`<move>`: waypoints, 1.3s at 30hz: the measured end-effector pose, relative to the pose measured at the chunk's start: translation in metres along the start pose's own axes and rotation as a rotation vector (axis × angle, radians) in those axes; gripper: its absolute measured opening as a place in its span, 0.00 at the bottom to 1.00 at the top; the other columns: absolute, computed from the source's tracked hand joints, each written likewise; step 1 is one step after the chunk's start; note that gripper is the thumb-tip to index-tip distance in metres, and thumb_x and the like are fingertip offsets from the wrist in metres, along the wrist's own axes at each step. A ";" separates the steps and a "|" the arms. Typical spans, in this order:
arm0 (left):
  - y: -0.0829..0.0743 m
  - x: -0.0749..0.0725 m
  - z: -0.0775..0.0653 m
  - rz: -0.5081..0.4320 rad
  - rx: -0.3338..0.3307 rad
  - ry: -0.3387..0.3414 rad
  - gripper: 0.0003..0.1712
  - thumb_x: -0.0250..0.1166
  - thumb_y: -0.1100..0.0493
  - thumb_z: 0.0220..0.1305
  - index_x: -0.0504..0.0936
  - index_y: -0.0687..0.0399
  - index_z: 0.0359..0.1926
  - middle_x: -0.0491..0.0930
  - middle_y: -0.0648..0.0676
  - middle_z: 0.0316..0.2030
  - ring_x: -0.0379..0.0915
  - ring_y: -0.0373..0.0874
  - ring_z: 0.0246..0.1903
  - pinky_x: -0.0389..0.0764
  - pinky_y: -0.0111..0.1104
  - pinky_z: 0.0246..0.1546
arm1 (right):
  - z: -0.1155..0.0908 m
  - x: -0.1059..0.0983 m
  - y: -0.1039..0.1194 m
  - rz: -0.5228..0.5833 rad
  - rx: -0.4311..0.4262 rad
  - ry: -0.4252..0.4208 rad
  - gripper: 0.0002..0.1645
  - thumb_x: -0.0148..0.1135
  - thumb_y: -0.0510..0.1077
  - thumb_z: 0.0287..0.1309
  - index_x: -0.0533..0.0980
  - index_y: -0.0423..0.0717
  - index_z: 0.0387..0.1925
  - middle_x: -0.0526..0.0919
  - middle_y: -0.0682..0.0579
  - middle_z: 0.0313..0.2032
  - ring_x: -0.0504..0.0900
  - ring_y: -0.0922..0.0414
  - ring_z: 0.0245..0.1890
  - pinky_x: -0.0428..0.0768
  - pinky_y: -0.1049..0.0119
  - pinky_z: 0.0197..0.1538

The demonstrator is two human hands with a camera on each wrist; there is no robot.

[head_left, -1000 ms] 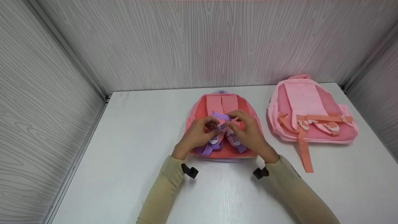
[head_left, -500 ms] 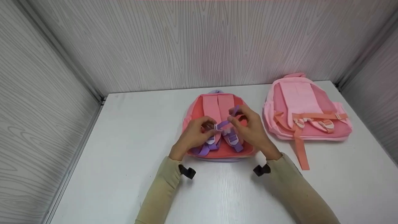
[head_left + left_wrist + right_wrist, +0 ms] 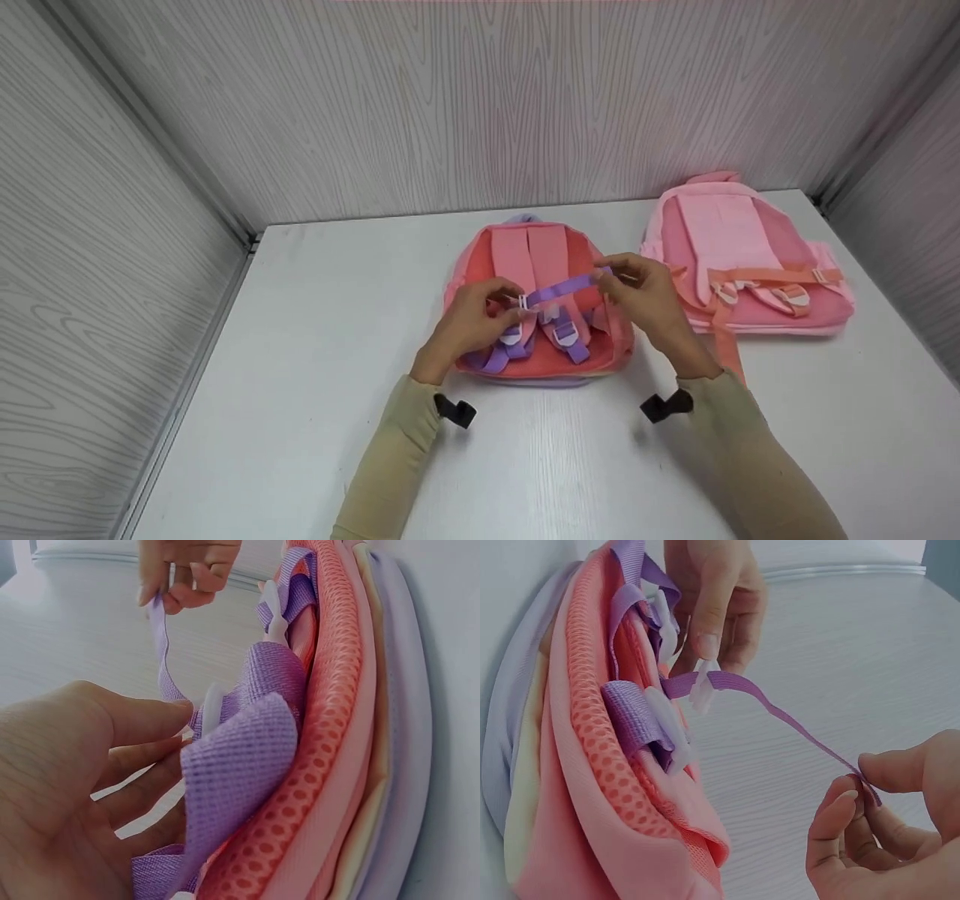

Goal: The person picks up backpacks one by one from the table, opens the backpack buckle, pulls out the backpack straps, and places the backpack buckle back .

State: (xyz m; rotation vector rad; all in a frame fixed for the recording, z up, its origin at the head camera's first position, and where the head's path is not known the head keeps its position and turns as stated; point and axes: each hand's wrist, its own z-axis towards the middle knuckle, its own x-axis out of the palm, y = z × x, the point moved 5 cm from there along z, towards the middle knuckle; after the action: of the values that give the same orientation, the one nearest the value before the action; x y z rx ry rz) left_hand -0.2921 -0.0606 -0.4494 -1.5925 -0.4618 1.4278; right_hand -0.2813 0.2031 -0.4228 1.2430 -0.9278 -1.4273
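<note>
A small coral-pink backpack lies with its shoulder straps facing up on the white table. My left hand pinches a white plastic buckle between thumb and fingers, over the middle of the bag. A purple webbing strap runs through this buckle. Its loose end is pinched by my right hand, held out to the right above the bag's edge. In the right wrist view the strap sags slightly between the hands. More purple webbing and a white adjuster hang at the lower shoulder straps.
To the right lies a lighter pink backpack with orange straps, one end trailing toward the front. Grey wood-grain walls stand behind and at both sides of the white table.
My right hand has moved rightward with the strap's end, drawing out a longer length from the buckle. My left hand stays at the buckle, nearly still.
</note>
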 end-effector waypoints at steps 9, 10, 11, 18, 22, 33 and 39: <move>-0.004 0.004 0.003 0.026 0.033 -0.004 0.17 0.73 0.52 0.71 0.85 0.49 0.57 0.87 0.51 0.53 0.80 0.46 0.51 0.82 0.44 0.58 | 0.000 -0.027 -0.011 -0.033 0.121 0.107 0.22 0.68 0.48 0.74 0.82 0.37 0.59 0.87 0.52 0.46 0.86 0.47 0.48 0.87 0.68 0.51; -0.005 0.004 0.003 0.030 0.038 -0.006 0.17 0.73 0.52 0.71 0.85 0.49 0.57 0.87 0.51 0.53 0.79 0.46 0.50 0.82 0.43 0.57 | 0.001 -0.029 -0.012 -0.041 0.137 0.128 0.23 0.68 0.48 0.74 0.81 0.37 0.60 0.86 0.51 0.48 0.86 0.46 0.50 0.86 0.68 0.53; -0.005 0.003 0.002 0.030 0.042 -0.011 0.17 0.73 0.52 0.71 0.86 0.49 0.57 0.87 0.51 0.53 0.79 0.47 0.50 0.82 0.43 0.55 | 0.002 -0.030 -0.012 -0.038 0.151 0.146 0.23 0.68 0.48 0.74 0.81 0.37 0.61 0.85 0.50 0.49 0.85 0.45 0.51 0.86 0.67 0.55; -0.005 0.001 -0.001 0.033 0.040 -0.019 0.15 0.73 0.53 0.71 0.86 0.50 0.55 0.87 0.52 0.53 0.80 0.48 0.51 0.82 0.44 0.55 | 0.002 -0.032 -0.019 -0.116 0.266 0.211 0.20 0.67 0.51 0.74 0.83 0.44 0.58 0.83 0.46 0.54 0.84 0.47 0.51 0.85 0.63 0.56; -0.005 0.003 -0.002 0.040 0.039 -0.009 0.15 0.73 0.53 0.72 0.85 0.50 0.56 0.87 0.53 0.54 0.79 0.49 0.52 0.81 0.46 0.58 | 0.000 -0.033 -0.022 -0.138 0.293 0.239 0.19 0.65 0.51 0.76 0.83 0.44 0.59 0.83 0.44 0.53 0.82 0.48 0.48 0.84 0.63 0.53; -0.010 0.008 0.001 0.060 0.065 -0.009 0.15 0.72 0.56 0.72 0.85 0.52 0.56 0.87 0.51 0.52 0.81 0.47 0.53 0.82 0.42 0.61 | 0.002 -0.039 -0.023 -0.012 0.337 0.274 0.20 0.64 0.48 0.76 0.80 0.37 0.57 0.84 0.50 0.43 0.79 0.52 0.43 0.81 0.67 0.45; -0.013 0.011 0.003 0.051 0.063 -0.001 0.15 0.72 0.56 0.72 0.86 0.52 0.56 0.87 0.51 0.53 0.82 0.48 0.56 0.81 0.42 0.64 | 0.004 -0.040 -0.024 0.015 0.352 0.288 0.20 0.66 0.48 0.75 0.80 0.37 0.57 0.84 0.52 0.41 0.79 0.54 0.42 0.81 0.69 0.42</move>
State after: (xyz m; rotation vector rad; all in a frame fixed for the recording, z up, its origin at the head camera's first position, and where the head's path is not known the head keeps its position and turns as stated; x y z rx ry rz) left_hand -0.2884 -0.0444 -0.4450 -1.5632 -0.3748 1.4674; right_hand -0.2898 0.2467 -0.4359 1.6479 -1.0104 -1.0625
